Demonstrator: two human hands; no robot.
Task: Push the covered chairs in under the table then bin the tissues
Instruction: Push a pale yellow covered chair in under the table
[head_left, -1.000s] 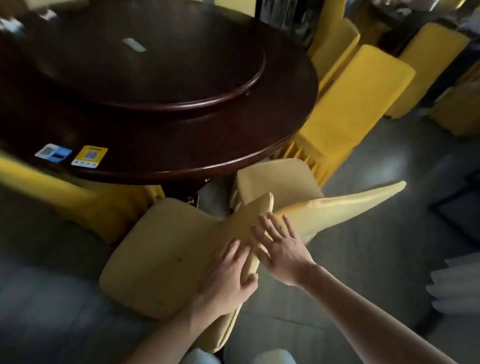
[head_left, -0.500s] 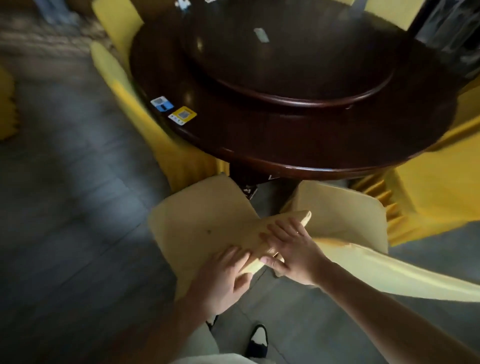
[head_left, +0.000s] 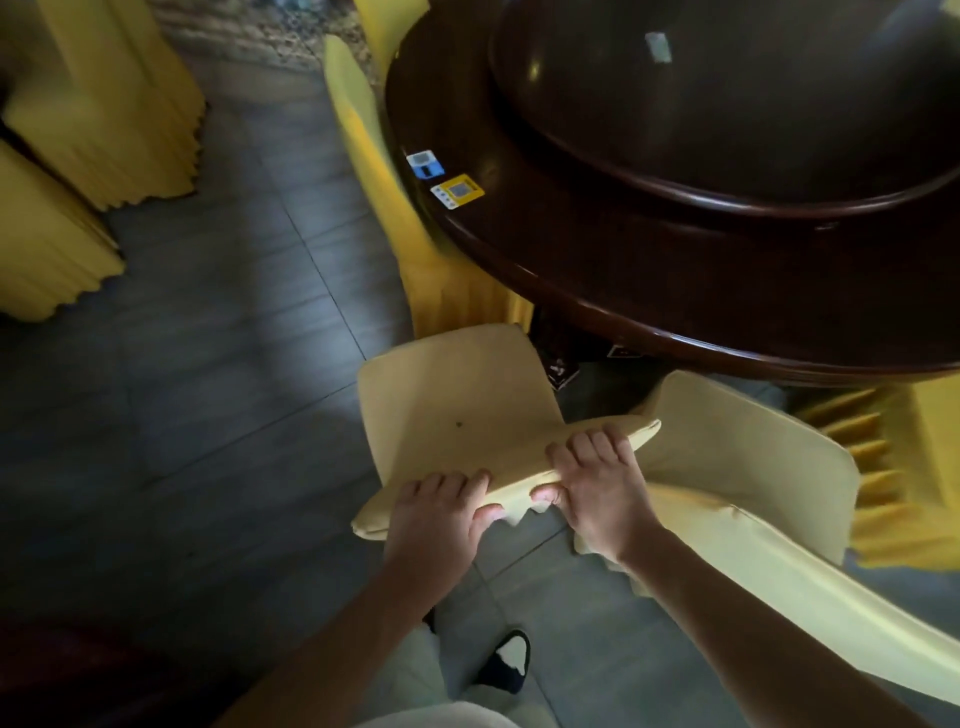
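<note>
Both hands are gripping the backrest top of the pale covered chair (head_left: 457, 410): left hand (head_left: 436, 519) and right hand (head_left: 597, 488) are curling fingers over its edge (thumbs behind). The chair is standing just outside the dark round table (head_left: 597, 291), its seat not yet under the rim.

Chair (head_left: 457, 410) before table (head_left: 597, 280)

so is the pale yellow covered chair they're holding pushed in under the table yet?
Out: pale yellow covered chair seat lies clear of dark round wooden table edge.
</note>
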